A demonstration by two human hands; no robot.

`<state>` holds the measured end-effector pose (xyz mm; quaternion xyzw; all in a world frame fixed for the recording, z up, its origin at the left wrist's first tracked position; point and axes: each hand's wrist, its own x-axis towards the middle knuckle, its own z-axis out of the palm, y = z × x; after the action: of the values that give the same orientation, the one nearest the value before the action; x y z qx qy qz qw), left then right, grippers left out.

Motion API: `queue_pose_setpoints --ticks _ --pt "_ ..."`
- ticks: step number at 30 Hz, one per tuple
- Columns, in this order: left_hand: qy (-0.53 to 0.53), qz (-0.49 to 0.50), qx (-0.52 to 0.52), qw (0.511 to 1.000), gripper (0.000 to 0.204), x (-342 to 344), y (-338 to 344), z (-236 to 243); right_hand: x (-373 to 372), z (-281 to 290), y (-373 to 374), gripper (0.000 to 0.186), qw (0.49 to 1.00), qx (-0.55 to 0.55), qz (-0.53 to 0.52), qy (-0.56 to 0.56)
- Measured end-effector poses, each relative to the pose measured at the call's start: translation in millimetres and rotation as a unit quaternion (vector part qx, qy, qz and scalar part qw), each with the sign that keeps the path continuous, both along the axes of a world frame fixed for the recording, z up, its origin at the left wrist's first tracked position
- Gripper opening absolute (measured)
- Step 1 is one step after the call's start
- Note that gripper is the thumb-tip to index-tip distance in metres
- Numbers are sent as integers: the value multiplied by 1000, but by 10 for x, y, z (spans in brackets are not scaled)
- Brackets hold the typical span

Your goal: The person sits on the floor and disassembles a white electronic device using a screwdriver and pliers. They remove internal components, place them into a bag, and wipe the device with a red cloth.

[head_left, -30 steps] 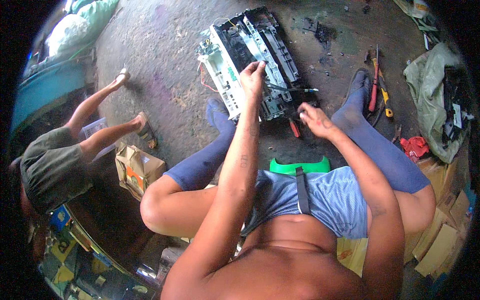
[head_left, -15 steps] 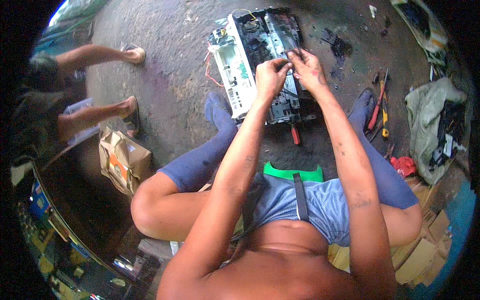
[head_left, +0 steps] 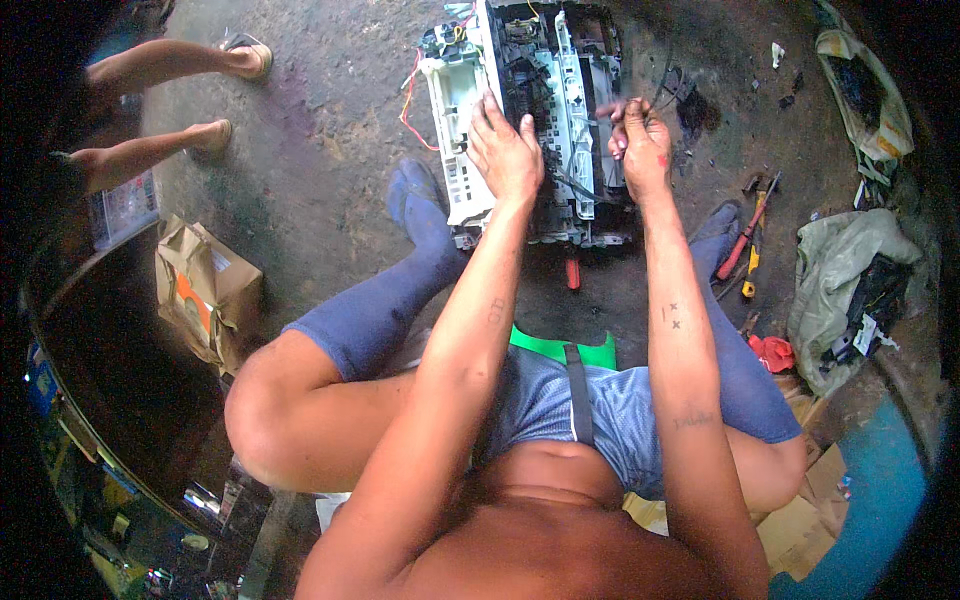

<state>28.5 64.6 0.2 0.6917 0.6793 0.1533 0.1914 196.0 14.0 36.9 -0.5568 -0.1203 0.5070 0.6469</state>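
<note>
Looks steeply down from the head (left of a fisheye pair, bowing straight edges toward a black rim); takes in the bare torso point(head_left: 540, 535) up close and, farther off, the black-and-white plastic machine frame point(head_left: 578, 120) toward the far edge of the visible stained dark-grey floor point(head_left: 310, 140).

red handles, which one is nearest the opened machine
The red handle at the near edge of the opened machine; the other red handle lies farther right, alongside a yellow-handled tool.
</note>
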Motion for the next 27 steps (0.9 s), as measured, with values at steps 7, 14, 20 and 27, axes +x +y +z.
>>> queue_pose_setpoints --ticks 7,14,20,27 --pt "85 21 -41 995 76 65 57 -52 -166 175 -259 33 954 -183 65 -227" --pt "148 11 -14 989 80 44 36 -98 435 306 406 36 946 -247 109 -177" --pt "152 3 2 988 76 61 11 -204 646 121 798 34 955 -247 113 -117" --pt "141 7 5 990 79 58 6 -182 177 39 -28 42 892 -173 117 -401"
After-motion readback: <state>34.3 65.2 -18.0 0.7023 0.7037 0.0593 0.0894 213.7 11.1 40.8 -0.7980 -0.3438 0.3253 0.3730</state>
